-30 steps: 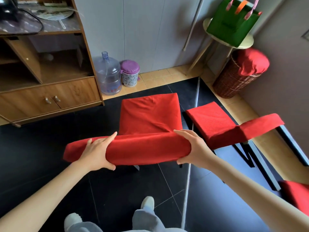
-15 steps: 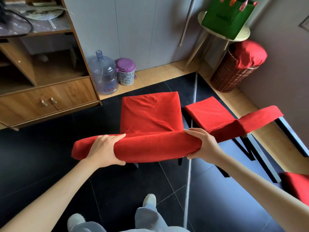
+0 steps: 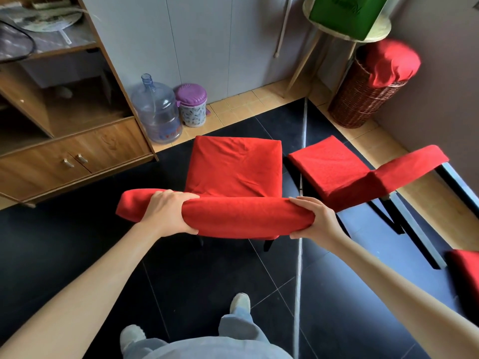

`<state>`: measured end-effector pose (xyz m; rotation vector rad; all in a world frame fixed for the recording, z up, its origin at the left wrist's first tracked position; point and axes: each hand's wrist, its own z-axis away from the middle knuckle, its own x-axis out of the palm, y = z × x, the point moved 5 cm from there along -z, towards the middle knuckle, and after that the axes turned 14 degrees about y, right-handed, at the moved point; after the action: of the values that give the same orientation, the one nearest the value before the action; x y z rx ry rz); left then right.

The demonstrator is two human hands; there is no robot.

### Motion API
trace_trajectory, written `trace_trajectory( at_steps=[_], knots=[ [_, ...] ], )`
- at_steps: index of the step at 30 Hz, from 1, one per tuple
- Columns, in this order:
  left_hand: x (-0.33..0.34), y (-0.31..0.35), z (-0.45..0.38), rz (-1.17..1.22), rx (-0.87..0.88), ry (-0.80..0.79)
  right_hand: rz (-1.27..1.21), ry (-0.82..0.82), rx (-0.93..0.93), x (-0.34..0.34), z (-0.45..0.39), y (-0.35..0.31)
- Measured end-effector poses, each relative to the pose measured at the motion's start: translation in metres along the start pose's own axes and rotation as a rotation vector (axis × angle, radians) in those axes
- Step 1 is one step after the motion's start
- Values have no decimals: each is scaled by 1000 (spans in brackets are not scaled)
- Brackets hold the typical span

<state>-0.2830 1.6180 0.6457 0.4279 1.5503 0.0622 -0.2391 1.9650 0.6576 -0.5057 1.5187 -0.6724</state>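
Note:
A chair in a red fabric cover stands in front of me on the black floor, its seat (image 3: pixel 236 167) facing away and its padded backrest top (image 3: pixel 246 216) nearest me. My left hand (image 3: pixel 168 212) grips the backrest top near its left end, fingers over the far side and thumb underneath. My right hand (image 3: pixel 315 217) grips the right end of the same backrest, fingers curled round it. Dark chair legs show just below the backrest.
A second red-covered chair (image 3: pixel 337 172) stands close on the right. A wooden cabinet (image 3: pixel 77 151) is at the left, with a water jug (image 3: pixel 156 110) and a purple-lidded bin (image 3: pixel 193 106) by the wall. A wicker basket (image 3: pixel 360 99) and round stool (image 3: pixel 347 32) fill the right corner.
The backrest and both hands have shifted right in view and sit nearer the second chair. My left hand is farther from the backrest's left end.

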Motion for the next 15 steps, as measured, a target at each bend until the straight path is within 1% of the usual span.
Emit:
trace_trajectory(
  at_steps=[9,15],
  knots=[
    [-13,-11,-9,-29,-38,-49,50,-33,-44,15,-20,-11],
    [-21,-23,-8,-25,-74,-62,22,-22,-36,23,-30,-26]
  ],
)
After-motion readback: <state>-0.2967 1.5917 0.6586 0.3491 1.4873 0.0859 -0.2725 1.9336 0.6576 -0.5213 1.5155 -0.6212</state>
